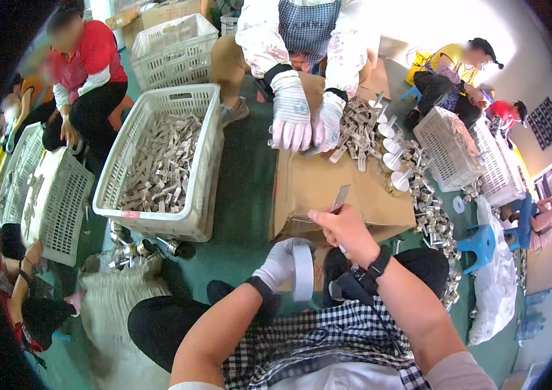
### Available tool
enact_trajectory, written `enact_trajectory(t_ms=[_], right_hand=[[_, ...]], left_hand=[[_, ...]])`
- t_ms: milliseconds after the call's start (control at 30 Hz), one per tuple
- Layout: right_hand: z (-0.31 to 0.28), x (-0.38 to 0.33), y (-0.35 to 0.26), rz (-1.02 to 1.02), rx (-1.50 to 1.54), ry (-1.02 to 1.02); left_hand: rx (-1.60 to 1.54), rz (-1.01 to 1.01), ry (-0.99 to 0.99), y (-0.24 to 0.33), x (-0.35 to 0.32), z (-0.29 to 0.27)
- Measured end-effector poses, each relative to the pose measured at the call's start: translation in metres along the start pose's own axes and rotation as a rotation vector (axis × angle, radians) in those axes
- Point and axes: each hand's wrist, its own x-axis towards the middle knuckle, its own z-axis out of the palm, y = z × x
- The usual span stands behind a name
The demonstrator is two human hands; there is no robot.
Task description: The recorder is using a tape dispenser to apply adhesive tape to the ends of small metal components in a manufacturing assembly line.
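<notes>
My left hand (284, 265), in a pale glove, is closed on a wide roll of white tape (303, 273) in front of my knees. My bare right hand (347, 231) grips a thin, flat metal strip (340, 197) that sticks up past the fingers; its lower end is partly hidden by the hand. Both hands are at the near edge of a cardboard box (367, 195). Across the box, a co-worker's gloved hands (292, 120) rest near its far side. Beside them lies a heap of flat metal clips (359, 127).
At left, a white plastic crate (214, 156) holds many metal clips. Round metal discs with stems (393, 161) and shiny metal fittings (433, 218) lie along the box's right side. A blue stool (477, 247) stands at right. Other people sit working on both sides.
</notes>
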Motion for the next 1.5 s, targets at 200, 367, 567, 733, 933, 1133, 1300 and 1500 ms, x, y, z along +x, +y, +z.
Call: enact_trajectory(t_ms=[200,367,567,733,933,1133,1300,1500], right_hand=[[0.004,0.016,0.032,-0.097,-0.145,0.096],[0.014,0.019,0.071,-0.147,-0.457,0.174],[-0.002,0.000,0.080,-0.145,-0.514,0.104],[-0.026,-0.023,0.070,-0.198,-0.457,0.126],[-0.058,-0.052,-0.009,-0.335,-0.467,0.125],[-0.065,-0.052,-0.062,-0.544,0.031,0.071],[-0.035,-0.024,-0.074,-0.856,0.239,0.110],[-0.016,0.005,-0.069,-0.856,0.344,0.179]], left_hand=[[0.208,0.069,0.031,-0.006,0.001,0.001],[1.193,0.264,-0.004,-0.014,-0.016,0.001],[0.547,0.124,0.104,-0.024,-0.004,-0.025],[0.351,-0.001,-0.038,-0.034,-0.005,-0.040],[0.499,0.038,-0.178,-0.011,-0.004,-0.028],[0.425,0.148,-0.149,0.033,0.005,0.041],[0.359,0.309,-0.062,0.082,-0.011,0.104],[0.442,0.477,0.012,0.154,-0.027,0.159]])
